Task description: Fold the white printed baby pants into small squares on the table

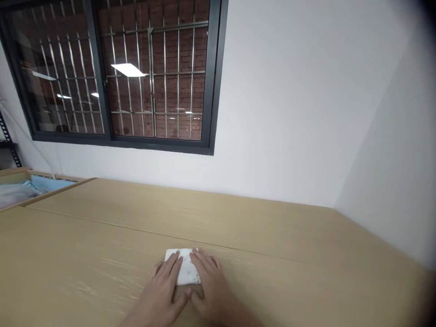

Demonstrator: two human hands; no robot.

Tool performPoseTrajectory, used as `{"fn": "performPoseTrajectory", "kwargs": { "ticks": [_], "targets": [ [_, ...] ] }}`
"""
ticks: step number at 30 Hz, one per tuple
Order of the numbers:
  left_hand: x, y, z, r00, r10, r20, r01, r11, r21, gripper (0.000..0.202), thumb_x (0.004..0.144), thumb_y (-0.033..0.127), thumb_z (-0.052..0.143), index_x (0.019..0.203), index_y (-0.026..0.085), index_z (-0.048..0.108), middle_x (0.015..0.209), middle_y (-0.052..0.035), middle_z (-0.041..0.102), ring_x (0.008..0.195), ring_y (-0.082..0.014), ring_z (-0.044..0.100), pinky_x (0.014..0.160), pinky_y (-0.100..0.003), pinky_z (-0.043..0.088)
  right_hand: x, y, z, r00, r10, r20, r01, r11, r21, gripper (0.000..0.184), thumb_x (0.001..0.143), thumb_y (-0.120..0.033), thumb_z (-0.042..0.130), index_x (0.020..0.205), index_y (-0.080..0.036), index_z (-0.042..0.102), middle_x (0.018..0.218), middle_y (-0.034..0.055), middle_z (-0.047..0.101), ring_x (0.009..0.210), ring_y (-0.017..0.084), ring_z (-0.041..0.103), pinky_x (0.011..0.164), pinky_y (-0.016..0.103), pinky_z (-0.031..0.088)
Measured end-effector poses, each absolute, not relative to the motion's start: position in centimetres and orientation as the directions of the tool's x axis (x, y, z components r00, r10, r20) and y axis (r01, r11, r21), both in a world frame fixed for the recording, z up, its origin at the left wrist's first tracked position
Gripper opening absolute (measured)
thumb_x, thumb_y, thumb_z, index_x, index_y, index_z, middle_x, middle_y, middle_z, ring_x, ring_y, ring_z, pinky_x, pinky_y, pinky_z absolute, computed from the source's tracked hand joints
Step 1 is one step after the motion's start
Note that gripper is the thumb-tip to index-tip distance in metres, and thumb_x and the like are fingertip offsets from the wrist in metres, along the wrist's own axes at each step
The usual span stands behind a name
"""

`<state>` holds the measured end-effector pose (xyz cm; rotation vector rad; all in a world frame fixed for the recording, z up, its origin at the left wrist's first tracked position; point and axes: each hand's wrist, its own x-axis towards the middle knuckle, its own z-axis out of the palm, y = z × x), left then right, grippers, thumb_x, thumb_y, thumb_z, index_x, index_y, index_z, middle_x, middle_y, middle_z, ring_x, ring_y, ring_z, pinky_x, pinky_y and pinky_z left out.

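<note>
A small white folded cloth with faint specks lies on the light wooden table near its front edge. My left hand lies flat on the cloth's left side, fingers stretched out. My right hand lies flat on its right side, fingers also stretched out. The two thumbs meet below the cloth. Both hands press down on it; neither grips it.
A wooden box with blue and clear plastic in it stands at the far left. Behind the table are a white wall and a dark-framed barred window. Another white wall bounds the right side.
</note>
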<state>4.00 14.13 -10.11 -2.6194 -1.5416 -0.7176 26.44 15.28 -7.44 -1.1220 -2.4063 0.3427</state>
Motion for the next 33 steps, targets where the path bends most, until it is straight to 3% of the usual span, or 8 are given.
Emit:
{"fn": "performPoseTrajectory", "kwargs": {
  "ticks": [5, 10, 13, 16, 18, 21, 27, 33],
  "targets": [
    [3.8, 15.1, -9.8, 0.336, 0.841, 0.424, 0.817, -0.484, 0.313, 0.064, 0.081, 0.02, 0.058, 0.144, 0.016, 0.044, 0.145, -0.0158, 0.056, 0.134, -0.0296, 0.054, 0.113, -0.052, 0.042, 26.6, 17.0, -7.6, -0.512, 0.802, 0.307, 0.657, 0.596, -0.462, 0.074, 0.079, -0.016, 0.05, 0.152, -0.017, 0.042, 0.153, 0.0144, 0.047, 0.142, 0.03, 0.042, 0.116, 0.05, 0.031],
    [3.6, 15.2, -8.2, 0.376, 0.804, 0.46, 0.792, -0.537, 0.29, 0.046, 0.088, 0.009, 0.039, 0.127, 0.022, 0.059, 0.137, -0.0117, 0.062, 0.126, -0.0281, 0.057, 0.107, -0.053, 0.042, 26.6, 17.4, -7.4, -0.432, 0.813, 0.391, 0.568, 0.582, -0.582, 0.039, 0.091, -0.019, 0.045, 0.125, -0.021, 0.062, 0.134, 0.0123, 0.064, 0.128, 0.029, 0.054, 0.109, 0.05, 0.036],
    [3.8, 14.4, -6.4, 0.277, 0.839, 0.469, 0.766, -0.487, 0.419, 0.034, 0.099, 0.025, 0.034, 0.116, 0.022, 0.064, 0.118, -0.0121, 0.068, 0.109, -0.0289, 0.062, 0.096, -0.049, 0.047, 26.2, 17.4, -6.5, -0.277, 0.891, 0.36, 0.427, 0.45, -0.785, 0.03, 0.096, -0.035, 0.047, 0.122, -0.022, 0.055, 0.118, 0.0106, 0.068, 0.111, 0.027, 0.062, 0.099, 0.044, 0.047],
    [4.3, 13.6, -5.9, 0.163, 0.917, 0.365, 0.574, -0.389, 0.721, 0.035, 0.101, 0.045, 0.039, 0.113, 0.022, 0.062, 0.107, -0.0102, 0.069, 0.101, -0.0259, 0.065, 0.091, -0.041, 0.051, 25.5, 17.6, -5.9, -0.164, 0.956, 0.242, 0.199, 0.273, -0.941, 0.043, 0.095, -0.051, 0.048, 0.127, -0.022, 0.042, 0.112, 0.0104, 0.067, 0.097, 0.025, 0.067, 0.082, 0.037, 0.054],
    [4.7, 13.4, -6.7, 0.105, 0.962, 0.25, 0.399, -0.271, 0.876, 0.045, 0.097, 0.055, 0.046, 0.123, 0.02, 0.054, 0.102, -0.0099, 0.071, 0.096, -0.0248, 0.068, 0.084, -0.036, 0.054, 25.2, 17.9, -5.9, -0.122, 0.982, 0.147, 0.102, 0.16, -0.982, 0.052, 0.092, -0.057, 0.051, 0.128, -0.021, 0.038, 0.104, 0.0099, 0.068, 0.087, 0.025, 0.069, 0.073, 0.036, 0.055],
    [5.1, 13.4, -8.5, 0.074, 0.989, 0.132, 0.281, -0.147, 0.948, 0.063, 0.088, 0.063, 0.055, 0.13, 0.017, 0.047, 0.095, -0.0096, 0.073, 0.086, -0.0247, 0.071, 0.072, -0.033, 0.055, 25.3, 18.3, -6.3, -0.055, 0.997, 0.049, 0.046, 0.052, -0.998, 0.056, 0.086, -0.056, 0.062, 0.124, -0.02, 0.043, 0.103, 0.0116, 0.067, 0.089, 0.027, 0.07, 0.075, 0.038, 0.057],
    [5.5, 12.8, -8.6, 0.083, 0.996, 0.037, 0.442, -0.07, 0.894, 0.047, 0.086, 0.039, 0.055, 0.127, 0.019, 0.046, 0.089, -0.0063, 0.074, 0.077, -0.0234, 0.07, 0.071, -0.033, 0.052, 26.1, 18.6, -7.3, -0.104, 0.991, 0.079, 0.124, 0.092, -0.988, 0.051, 0.081, -0.043, 0.07, 0.122, -0.021, 0.048, 0.121, 0.014, 0.06, 0.097, 0.024, 0.068, 0.086, 0.041, 0.057],
    [6.1, 11.4, -6.6, 0.048, 0.999, -0.024, 0.91, -0.034, 0.414, 0.042, 0.096, 0.04, 0.039, 0.133, 0.022, 0.048, 0.1, -0.0146, 0.075, 0.094, -0.0371, 0.071, 0.079, -0.045, 0.05, 25.5, 18.9, -8.3, -0.119, 0.98, 0.163, 0.225, 0.186, -0.956, 0.048, 0.084, -0.039, 0.065, 0.123, -0.018, 0.045, 0.123, 0.0174, 0.058, 0.094, 0.023, 0.068, 0.084, 0.041, 0.058]
  ]
}}
